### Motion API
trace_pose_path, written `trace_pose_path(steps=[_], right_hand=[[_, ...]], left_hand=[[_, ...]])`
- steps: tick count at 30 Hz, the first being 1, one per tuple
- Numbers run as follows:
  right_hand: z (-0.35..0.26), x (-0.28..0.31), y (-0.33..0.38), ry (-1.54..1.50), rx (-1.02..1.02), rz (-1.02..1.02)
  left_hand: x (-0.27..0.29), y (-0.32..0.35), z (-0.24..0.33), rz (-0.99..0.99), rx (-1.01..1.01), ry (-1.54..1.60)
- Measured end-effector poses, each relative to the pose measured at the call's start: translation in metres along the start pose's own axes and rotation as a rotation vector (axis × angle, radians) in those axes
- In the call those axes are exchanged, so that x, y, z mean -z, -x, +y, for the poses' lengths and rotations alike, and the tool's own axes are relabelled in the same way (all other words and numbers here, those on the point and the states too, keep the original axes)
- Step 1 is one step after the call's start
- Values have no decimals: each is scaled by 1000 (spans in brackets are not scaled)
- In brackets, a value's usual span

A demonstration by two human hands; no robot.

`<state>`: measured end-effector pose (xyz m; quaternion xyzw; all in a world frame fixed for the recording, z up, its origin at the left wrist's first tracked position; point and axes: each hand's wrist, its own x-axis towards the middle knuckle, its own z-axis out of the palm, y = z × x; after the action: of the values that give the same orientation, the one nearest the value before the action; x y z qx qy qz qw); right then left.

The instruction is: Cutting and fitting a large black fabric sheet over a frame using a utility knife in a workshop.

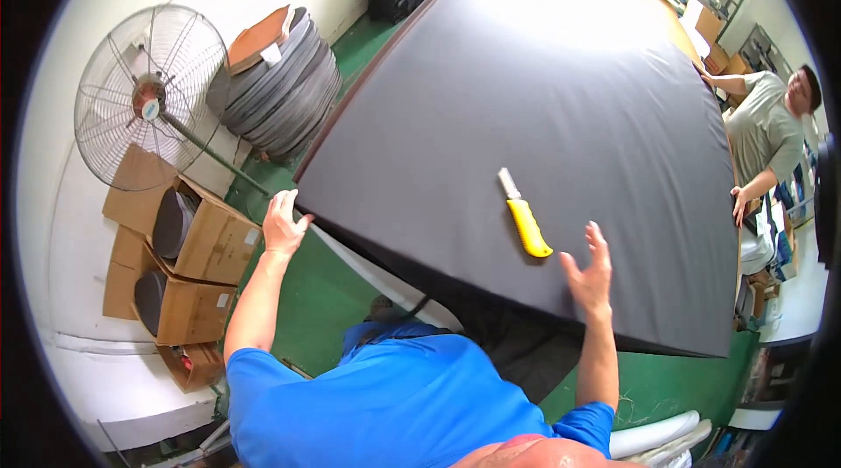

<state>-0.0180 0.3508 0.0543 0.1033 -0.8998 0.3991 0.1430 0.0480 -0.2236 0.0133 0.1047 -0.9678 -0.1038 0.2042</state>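
Since my left hand [282, 225] pins the cloth [543, 109] edge at the table corner, fingers curled on it, I judge it's to keep it taut. R hand [590, 273] hovers open, empty, just beside the knife [526, 218] lying on cloth.

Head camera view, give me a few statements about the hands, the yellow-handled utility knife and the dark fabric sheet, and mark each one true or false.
1. The yellow-handled utility knife lies on the dark grey fabric sheet. True.
2. The right hand grips the knife. False: it is open, fingers spread, beside the knife and not touching it.
3. The left hand is at the sheet's near-left corner edge. True.
4. The round wire-caged fan stands on the sheet. False: it stands on the floor at the left, by the brown cardboard boxes.
5. Other people's hands rest on the sheet's far edge. True.
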Motion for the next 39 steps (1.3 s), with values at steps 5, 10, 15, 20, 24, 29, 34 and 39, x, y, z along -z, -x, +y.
trace_pose_path(steps=[5,10,15,20,24,29,34,39], right_hand=[[-36,-107,-3,266,-56,66],[-38,-124,-13,253,-88,95],[-180,-172,-50,-243,-277,-92],[-302,-241,-68,-310,-329,-577],[-350,-276,-74,-244,-350,-823],[-367,-296,-76,-85,-352,-901],[-370,-300,-74,-57,-370,-960],[-362,-310,-77,-28,-208,-931]], left_hand=[[-12,7,-20,184,263,403],[-35,10,-47,30,333,787],[-41,-3,-77,17,68,912],[-40,-12,-88,-46,25,884],[-42,-15,-90,0,-7,960],[-46,-13,-95,57,-32,917],[-36,-13,-98,11,-17,706],[-19,-40,-101,327,-375,546]])
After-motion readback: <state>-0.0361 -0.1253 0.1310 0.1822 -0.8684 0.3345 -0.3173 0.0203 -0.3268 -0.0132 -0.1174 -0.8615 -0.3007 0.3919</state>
